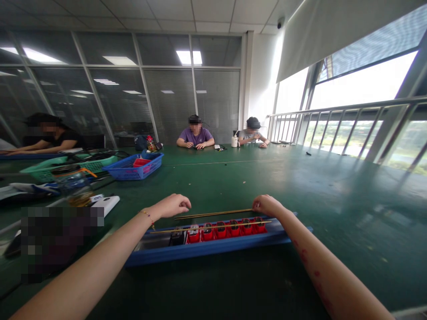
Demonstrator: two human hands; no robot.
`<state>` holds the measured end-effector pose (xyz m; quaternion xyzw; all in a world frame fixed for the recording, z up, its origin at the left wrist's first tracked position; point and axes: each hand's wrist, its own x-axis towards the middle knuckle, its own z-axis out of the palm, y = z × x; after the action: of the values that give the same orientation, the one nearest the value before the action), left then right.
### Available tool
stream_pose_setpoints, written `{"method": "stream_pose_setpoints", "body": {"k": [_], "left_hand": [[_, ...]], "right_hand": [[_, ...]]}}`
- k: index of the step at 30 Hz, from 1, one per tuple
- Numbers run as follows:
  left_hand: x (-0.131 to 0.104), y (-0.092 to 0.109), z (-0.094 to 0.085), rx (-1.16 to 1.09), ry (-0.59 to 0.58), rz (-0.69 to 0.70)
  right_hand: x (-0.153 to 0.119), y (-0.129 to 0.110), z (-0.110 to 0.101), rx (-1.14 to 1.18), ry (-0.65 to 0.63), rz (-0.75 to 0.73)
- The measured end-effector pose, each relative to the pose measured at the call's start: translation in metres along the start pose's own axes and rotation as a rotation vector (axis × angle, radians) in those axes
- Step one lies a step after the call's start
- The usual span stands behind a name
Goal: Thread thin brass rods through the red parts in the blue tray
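Note:
A long blue tray (213,252) lies on the table in front of me. A row of several red holders with dark tops (221,231) sits in it, beside a black block (176,238) at the left end. One thin brown stick (213,226) lies lengthwise across the row. Behind the tray, another thin stick (213,214) reaches to my right hand (267,205), whose fingers are closed at its right end. My left hand (171,205) hovers over the tray's far left side, fingers loosely curled and apart, with nothing visible in them.
On the left stand a blue basket (135,173) with a red item, a green basket (36,172) and a jar (71,184). A white device (108,203) lies nearer. Other people sit at the far side and far left. A white bottle (234,141) stands at the back.

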<state>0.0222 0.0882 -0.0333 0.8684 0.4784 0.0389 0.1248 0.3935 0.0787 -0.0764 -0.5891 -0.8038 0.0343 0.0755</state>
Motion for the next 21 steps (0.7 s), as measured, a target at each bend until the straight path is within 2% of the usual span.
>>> {"method": "stream_pose_setpoints", "body": {"k": [3,6,8,9,12,16,18,21], "left_hand": [[-0.019,0.019,-0.020,-0.017,0.009,0.024],[-0.045,0.040,-0.038,-0.054,-0.100,0.030],[-0.062,0.051,-0.043,-0.074,-0.173,0.023],[-0.070,0.055,-0.043,-0.071,-0.168,0.013],[-0.085,0.056,-0.037,-0.045,-0.131,-0.016],[-0.088,0.052,-0.028,-0.016,-0.082,-0.017],[-0.087,0.050,-0.030,0.008,-0.041,0.005],[-0.085,0.047,-0.042,0.051,0.039,0.031]], "right_hand": [[0.000,-0.001,0.000,0.006,0.001,0.008],[0.000,-0.001,0.000,0.012,-0.003,0.016],[0.000,-0.001,0.000,0.015,-0.008,0.022],[0.001,-0.001,0.000,0.016,-0.010,0.024],[0.001,-0.001,0.000,0.016,-0.012,0.024],[0.000,-0.002,0.000,0.015,-0.012,0.024],[0.000,-0.001,0.000,0.018,-0.013,0.023],[0.000,0.000,0.001,0.027,-0.018,0.021]]}}
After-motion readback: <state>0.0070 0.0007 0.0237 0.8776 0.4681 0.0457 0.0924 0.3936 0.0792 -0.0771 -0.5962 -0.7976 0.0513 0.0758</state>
